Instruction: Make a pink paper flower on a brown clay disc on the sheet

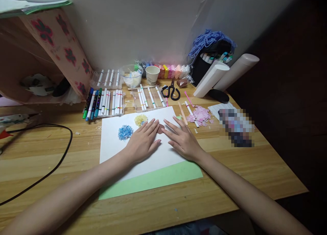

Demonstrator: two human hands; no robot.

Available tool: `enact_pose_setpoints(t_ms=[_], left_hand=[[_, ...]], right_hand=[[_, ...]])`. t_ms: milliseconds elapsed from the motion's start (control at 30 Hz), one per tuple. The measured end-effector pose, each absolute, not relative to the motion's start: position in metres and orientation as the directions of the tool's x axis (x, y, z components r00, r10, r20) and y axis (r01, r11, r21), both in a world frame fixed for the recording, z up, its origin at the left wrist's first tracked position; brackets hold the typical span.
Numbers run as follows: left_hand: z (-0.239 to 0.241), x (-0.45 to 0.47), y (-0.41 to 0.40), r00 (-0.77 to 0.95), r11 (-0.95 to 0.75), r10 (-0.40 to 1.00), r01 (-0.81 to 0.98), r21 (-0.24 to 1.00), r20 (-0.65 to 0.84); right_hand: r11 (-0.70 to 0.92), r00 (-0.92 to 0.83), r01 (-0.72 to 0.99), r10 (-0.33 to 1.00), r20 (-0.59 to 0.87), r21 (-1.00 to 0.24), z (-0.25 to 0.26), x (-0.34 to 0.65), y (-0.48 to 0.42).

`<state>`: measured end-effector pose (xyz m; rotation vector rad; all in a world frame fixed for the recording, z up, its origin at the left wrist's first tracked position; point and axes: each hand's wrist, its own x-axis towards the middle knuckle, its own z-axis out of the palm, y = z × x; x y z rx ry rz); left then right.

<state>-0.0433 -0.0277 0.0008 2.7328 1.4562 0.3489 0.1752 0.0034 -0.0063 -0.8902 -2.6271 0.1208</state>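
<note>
Between my two hands lies a small flat brown piece (pixel 160 129), perhaps modelling clay, on a white sheet of paper (pixel 114 163). My left hand (pixel 143 139) rests on the sheet with fingers stretched out, its fingertips at the left edge of the brown piece. My right hand (pixel 184 139) has its fingers spread, with fingertips touching the right edge of that piece. A clump of blue shreds (pixel 125 132) and a clump of yellow shreds (pixel 140 120) sit on the sheet left of and behind my left hand. Under the white sheet, green paper (pixel 153 179) shows along the front.
Behind the paper are trays of markers (pixel 150 98), black scissors (pixel 171 92), a paper cup (pixel 152 75) and a clear bowl (pixel 131 76). Pink shreds (pixel 200 115) and a wooden stick (pixel 183 113) lie at the right. A black cable (pixel 67 143) curves across the left.
</note>
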Motion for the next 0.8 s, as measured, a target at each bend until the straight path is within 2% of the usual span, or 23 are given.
enact_pose_setpoints(t_ms=[133, 267, 433, 633, 733, 800], left_hand=[[0.0, -0.0468, -0.032, 0.564, -0.604, 0.787, 0.787, 0.123, 0.249], [-0.0012, -0.0464, -0.0339, 0.582, -0.622, 0.774, 0.773, 0.127, 0.248], [-0.0009, -0.0465, -0.0323, 0.596, -0.63, 0.772, 0.762, 0.147, 0.222], [0.0026, -0.0486, -0.0308, 0.588, -0.622, 0.783, 0.752, 0.219, 0.205], [0.0016, -0.0503, -0.0315, 0.584, -0.641, 0.764, 0.735, 0.221, 0.276], [-0.0001, -0.0515, -0.0326, 0.584, -0.683, 0.712, 0.705, 0.193, 0.389]], right_hand=[[0.813, -0.763, 0.554, 0.582, 0.283, -0.18, -0.0078, 0.1742, 0.0024], [0.817, -0.767, 0.541, 0.577, 0.28, -0.201, -0.0084, 0.1734, 0.0037], [0.786, -0.707, 0.524, 0.616, 0.347, -0.329, -0.008, 0.1749, 0.0038], [0.733, -0.721, 0.54, 0.656, 0.223, -0.414, -0.0075, 0.1705, 0.0016], [0.712, -0.7, 0.56, 0.68, 0.217, -0.423, -0.0084, 0.1702, 0.0016], [0.724, -0.714, 0.56, 0.669, 0.208, -0.403, -0.0092, 0.1706, 0.0019]])
